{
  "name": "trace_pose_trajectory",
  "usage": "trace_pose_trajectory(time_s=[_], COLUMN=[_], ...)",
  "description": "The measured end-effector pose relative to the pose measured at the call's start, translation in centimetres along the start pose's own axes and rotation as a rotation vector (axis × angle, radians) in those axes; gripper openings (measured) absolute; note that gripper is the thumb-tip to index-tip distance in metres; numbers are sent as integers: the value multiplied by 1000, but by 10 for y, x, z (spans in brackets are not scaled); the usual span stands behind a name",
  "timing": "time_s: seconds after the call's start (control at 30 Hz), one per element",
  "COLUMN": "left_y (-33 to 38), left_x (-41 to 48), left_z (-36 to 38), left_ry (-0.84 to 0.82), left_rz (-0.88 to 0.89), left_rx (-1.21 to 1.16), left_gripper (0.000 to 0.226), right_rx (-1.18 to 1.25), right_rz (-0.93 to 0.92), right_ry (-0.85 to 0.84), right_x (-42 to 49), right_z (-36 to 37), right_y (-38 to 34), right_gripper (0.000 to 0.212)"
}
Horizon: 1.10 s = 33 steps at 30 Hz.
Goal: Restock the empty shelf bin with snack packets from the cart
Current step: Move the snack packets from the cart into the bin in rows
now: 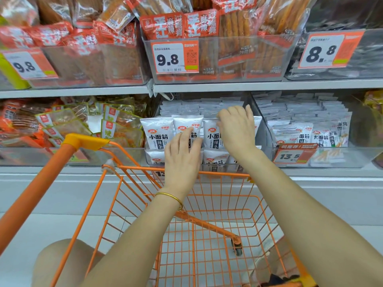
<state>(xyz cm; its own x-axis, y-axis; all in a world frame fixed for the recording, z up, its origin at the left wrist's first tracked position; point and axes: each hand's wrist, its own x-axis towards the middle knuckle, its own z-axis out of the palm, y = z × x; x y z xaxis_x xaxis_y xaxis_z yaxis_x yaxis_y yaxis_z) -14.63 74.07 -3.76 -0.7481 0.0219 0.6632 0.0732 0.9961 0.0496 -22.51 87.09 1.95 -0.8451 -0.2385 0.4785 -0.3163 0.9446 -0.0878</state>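
Note:
White snack packets (156,132) stand upright in rows in a clear shelf bin (261,129) on the lower shelf, straight ahead. My left hand (182,154) lies flat against the front packets, fingers spread, holding nothing. My right hand (236,129) rests on top of the upper front row, fingers bent over the packets' top edges. More white packets lie stacked behind. The orange wire cart (207,224) stands below my arms; no packets show in its basket.
A neighbouring bin (352,156) to the right holds similar white packets with a 13.5 price tag (294,155). Red and orange snack bags fill the upper shelf and the left bin. The cart's orange handle (83,140) rises at left. My knee shows at bottom left.

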Motion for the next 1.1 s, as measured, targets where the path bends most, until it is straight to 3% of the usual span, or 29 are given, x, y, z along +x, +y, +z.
trace_pose_trajectory(time_s=[0.23, 0.43, 0.57, 0.63, 0.77, 0.97, 1.1], left_y=[-4, -20, -27, -28, -32, -38, -39], left_x=[-9, -26, -29, -28, -30, -31, -30], left_z=[-1, -5, -6, -5, -4, 1, 3], left_ry=[71, 138, 133, 130, 110, 43, 38], left_rz=[-18, -21, -18, -10, -3, -20, -10], left_rx=[-12, 27, 72, 87, 97, 200, 233], left_gripper=[35, 13, 9, 10, 9, 12, 13], right_rx=[6, 71, 46, -16, -177, -262, -228], right_rz=[-47, -98, -160, -133, -65, -11, -1], right_ry=[93, 470, 223, 42, -149, -269, -247], right_x=[-5, -41, -74, -81, -83, -78, -80], right_z=[2, -12, 2, 9, 13, 15, 21], right_y=[5, 15, 15, 11, 9, 4, 6], right_gripper=[25, 25, 17, 19, 8, 10, 13])
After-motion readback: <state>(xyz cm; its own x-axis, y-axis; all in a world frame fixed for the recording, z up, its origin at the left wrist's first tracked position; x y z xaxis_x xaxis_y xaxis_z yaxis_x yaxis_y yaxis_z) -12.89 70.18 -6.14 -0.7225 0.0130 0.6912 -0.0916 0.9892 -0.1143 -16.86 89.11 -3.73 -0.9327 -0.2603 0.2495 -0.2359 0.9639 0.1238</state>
